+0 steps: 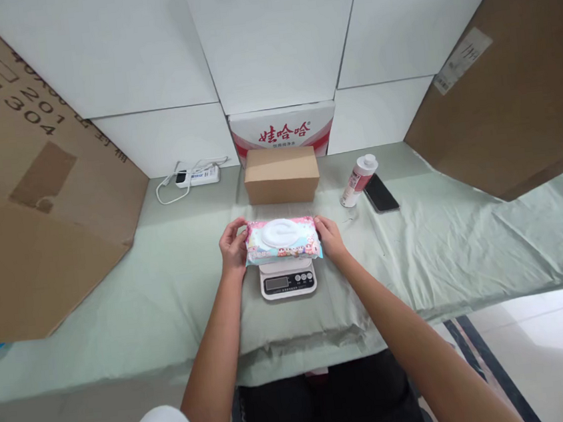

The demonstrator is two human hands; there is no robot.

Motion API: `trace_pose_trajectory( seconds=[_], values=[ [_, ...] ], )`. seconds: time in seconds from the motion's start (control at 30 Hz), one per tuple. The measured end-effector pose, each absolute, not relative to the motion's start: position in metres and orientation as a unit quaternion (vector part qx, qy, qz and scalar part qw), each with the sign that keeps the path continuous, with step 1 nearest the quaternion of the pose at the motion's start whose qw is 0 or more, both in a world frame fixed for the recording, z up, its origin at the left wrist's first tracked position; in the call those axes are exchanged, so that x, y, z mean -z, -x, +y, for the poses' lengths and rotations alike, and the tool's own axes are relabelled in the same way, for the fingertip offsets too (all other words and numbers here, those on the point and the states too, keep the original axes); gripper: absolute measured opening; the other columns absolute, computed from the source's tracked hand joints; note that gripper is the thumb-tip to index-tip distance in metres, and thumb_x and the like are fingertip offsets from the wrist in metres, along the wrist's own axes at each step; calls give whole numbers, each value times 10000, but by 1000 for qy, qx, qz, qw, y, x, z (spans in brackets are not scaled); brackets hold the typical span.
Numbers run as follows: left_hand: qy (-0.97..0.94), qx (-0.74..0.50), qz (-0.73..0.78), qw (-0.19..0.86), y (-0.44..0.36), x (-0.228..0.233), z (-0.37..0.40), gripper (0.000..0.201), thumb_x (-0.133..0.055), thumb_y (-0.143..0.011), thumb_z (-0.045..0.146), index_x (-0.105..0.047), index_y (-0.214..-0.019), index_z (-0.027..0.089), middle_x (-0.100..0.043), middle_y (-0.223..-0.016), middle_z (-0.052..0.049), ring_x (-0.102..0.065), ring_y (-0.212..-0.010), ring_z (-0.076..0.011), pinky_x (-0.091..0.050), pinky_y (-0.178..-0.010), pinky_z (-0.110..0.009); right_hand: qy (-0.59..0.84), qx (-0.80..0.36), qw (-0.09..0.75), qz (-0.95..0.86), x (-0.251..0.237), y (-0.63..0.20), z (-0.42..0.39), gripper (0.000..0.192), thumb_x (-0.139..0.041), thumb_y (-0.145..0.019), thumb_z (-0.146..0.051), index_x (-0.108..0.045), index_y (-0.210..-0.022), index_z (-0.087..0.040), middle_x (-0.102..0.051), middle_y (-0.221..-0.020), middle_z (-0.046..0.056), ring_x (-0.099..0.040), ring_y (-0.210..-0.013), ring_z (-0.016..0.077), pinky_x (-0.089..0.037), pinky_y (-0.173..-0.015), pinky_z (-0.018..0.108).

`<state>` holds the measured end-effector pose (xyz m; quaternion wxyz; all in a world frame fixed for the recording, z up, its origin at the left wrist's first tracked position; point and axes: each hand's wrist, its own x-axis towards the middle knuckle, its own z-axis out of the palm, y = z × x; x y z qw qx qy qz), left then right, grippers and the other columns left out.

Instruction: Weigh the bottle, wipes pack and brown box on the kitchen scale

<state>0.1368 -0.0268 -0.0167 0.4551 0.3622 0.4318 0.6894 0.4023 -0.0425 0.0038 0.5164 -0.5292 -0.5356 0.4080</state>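
Hands meet at the middle of the table: the left hand (233, 246) and the right hand (328, 236) each close on a short end of a pack of wet wipes (282, 240), fingers curled over the edges, thumbs on top. The pack lies flat over a small kitchen scale (288, 280), whose display peeks out at six o'clock; whether it rests fully on the platform I cannot tell. It looks soft and squashy, fairly light, its film wrapper probably slick, so the two ends seem the best hold, clear of the stiff white lid on top. At twelve o'clock sits a brown cardboard box (281, 175); at two o'clock a white bottle (358, 181) stands beside a dark phone (381, 193); at ten o'clock, a power strip (198, 175).
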Motion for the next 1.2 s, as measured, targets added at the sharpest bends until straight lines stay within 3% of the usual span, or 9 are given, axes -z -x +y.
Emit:
trace_pose_trajectory(
  seconds=[0.13,0.37,0.63,0.7,0.83,0.93,1.0,1.1,1.2],
  values=[
    [-366,-687,422,465,-138,16,-31,587,-915,-653,583,-822,-1076,185,-802,-1058,-108,-749,-892,-239,-596,-770,-325,513,-416,530,-532,-4,-402,-43,523,-590,-904,-695,-445,-676,-247,-418,-598,-38,-377,-595,132,-320,-573,297],
    [-494,-662,402,395,-139,14,-53,800,-746,-829,763,-745,-1390,193,-702,-1480,-168,-609,-1453,-377,-475,-1233,-463,488,-423,563,-516,-5,-401,-46,465,-565,-913,-671,-643,-1021,-225,-487,-649,-43,-438,-587,145,-366,-566,295],
    [-529,-652,372,396,-142,21,-65,964,-646,-830,882,-643,-1521,209,-589,-1617,-182,-506,-1554,-406,-391,-1310,-500,479,-406,566,-534,-1,-403,-47,525,-527,-956,-664,-690,-1149,-203,-355,-552,-84,-327,-522,131,-301,-536,285],
    [-528,-646,383,395,-143,19,-71,1028,-684,-773,910,-639,-1516,201,-575,-1623,-198,-490,-1562,-423,-382,-1313,-508,473,-397,569,-543,-1,-404,-49,561,-538,-950,-664,-687,-1228,-200,-433,-615,-62,-371,-551,134,-336,-551,285],
    [-520,-644,401,392,-146,11,-78,1060,-737,-723,907,-637,-1496,188,-567,-1615,-226,-510,-1541,-430,-424,-1278,-499,457,-360,578,-573,-2,-406,-61,667,-600,-912,-687,-653,-1384,-219,-679,-1106,75,-592,-856,191,-513,-751,335],
    [-530,-634,411,386,-147,7,-79,1108,-758,-680,919,-618,-1509,197,-539,-1634,-228,-494,-1554,-426,-437,-1264,-478,423,-315,542,-654,-2,-409,-74,725,-573,-953,-692,-591,-1517,-236,-635,-1442,142,-632,-1195,282,-550,-989,432],
    [-544,-622,421,373,-147,7,-77,1145,-784,-648,915,-601,-1525,202,-530,-1636,-230,-489,-1554,-432,-452,-1247,-477,395,-288,498,-716,-3,-411,-80,789,-617,-952,-682,-515,-1607,-255,-536,-1607,159,-546,-1434,339,-495,-1163,505],
    [-560,-611,438,348,-148,9,-74,1144,-799,-649,897,-599,-1524,188,-563,-1599,-241,-517,-1524,-450,-477,-1214,-499,377,-271,442,-767,-9,-414,-78,935,-760,-884,-638,-428,-1676,-268,-438,-1681,175,-414,-1587,374,-380,-1304,557],
    [-555,-616,444,340,-148,11,-70,1136,-792,-663,891,-610,-1514,161,-578,-1587,-255,-534,-1508,-457,-469,-1225,-523,376,-293,408,-779,-21,-413,-67,922,-811,-862,-577,-469,-1654,-251,-489,-1583,193,-481,-1523,381,-426,-1273,568]
  ],
)
